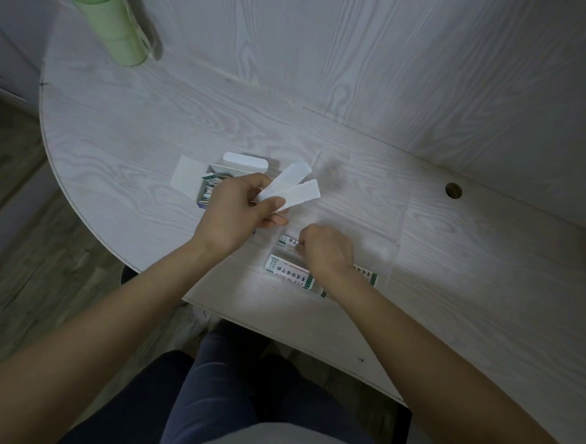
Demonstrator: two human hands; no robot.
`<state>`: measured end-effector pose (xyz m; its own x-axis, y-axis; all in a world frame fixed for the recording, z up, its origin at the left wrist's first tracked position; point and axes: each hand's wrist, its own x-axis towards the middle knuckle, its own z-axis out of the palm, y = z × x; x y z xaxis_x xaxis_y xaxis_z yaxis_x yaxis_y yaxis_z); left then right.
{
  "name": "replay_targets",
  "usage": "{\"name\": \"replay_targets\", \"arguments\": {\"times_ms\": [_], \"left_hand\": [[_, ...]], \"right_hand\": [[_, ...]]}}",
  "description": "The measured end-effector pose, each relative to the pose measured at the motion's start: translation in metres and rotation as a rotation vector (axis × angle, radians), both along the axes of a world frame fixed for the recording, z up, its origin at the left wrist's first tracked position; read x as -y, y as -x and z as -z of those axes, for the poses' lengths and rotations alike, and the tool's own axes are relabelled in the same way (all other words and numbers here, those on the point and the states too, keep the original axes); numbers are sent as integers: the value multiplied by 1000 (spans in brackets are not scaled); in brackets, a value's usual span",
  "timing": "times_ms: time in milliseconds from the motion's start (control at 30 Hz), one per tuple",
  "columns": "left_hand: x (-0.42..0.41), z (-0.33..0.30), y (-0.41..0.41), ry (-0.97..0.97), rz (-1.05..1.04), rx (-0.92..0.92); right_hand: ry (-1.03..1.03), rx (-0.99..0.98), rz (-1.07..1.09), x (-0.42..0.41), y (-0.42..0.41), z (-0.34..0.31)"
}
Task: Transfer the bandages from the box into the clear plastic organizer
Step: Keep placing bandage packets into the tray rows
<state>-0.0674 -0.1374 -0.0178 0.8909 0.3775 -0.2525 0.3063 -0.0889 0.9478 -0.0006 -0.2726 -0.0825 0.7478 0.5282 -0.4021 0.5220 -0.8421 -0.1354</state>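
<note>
An open bandage box (212, 179) lies on the white table, flap up, with wrapped bandages showing inside. My left hand (240, 211) is just right of it and pinches two white bandage strips (294, 184) fanned up and to the right. The clear plastic organizer (361, 205) lies flat in front of me, hard to make out against the table. Several bandages with green print (288, 271) lie in its near compartments. My right hand (327, 251) reaches down into the organizer with curled fingers, pinching a bandage (288, 243) at its end.
A green bottle (112, 15) stands at the far left of the table (154, 117). A round cable hole (453, 191) sits to the right. A white panel wall rises behind. The table's curved edge runs along the left, with floor below and my legs under the near edge.
</note>
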Motion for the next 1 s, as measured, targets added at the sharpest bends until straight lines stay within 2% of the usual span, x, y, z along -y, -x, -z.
{"name": "replay_targets", "arguments": {"times_ms": [167,233,300,367,400,467,533,600,700,767,833,900,1000], "left_hand": [[-1,0,-2,10,8,6],[-1,-1,-3,5,19,-1],[-1,0,-3,17,23,-15],[0,2,-5,32,39,-35],[1,3,-6,28,65,-49],[4,5,-9,15,142,-80],[7,4,-11,-5,236,-103],[7,3,-12,-105,344,-107],[5,3,-14,-391,479,-125],[5,5,-15,-589,540,-133],[9,8,-15,-704,578,-137],[16,14,-12,-696,588,-151],[23,23,-7,-676,572,-103]], "right_hand": [[-55,-53,49,6,-1,-7],[-265,-145,195,13,-5,-19],[-615,-411,415,22,-13,-36],[-871,-698,531,29,-22,-52],[-943,-763,544,30,-25,-57],[-1024,-750,540,29,-30,-60],[-1079,-696,561,27,-32,-58],[-1124,-709,601,27,-32,-56],[-1184,-862,753,28,-33,-55],[-1142,-891,754,31,-32,-54],[-1017,-797,648,36,-30,-49],[-922,-684,599,40,-29,-43],[-884,-548,599,43,-23,-35]]}}
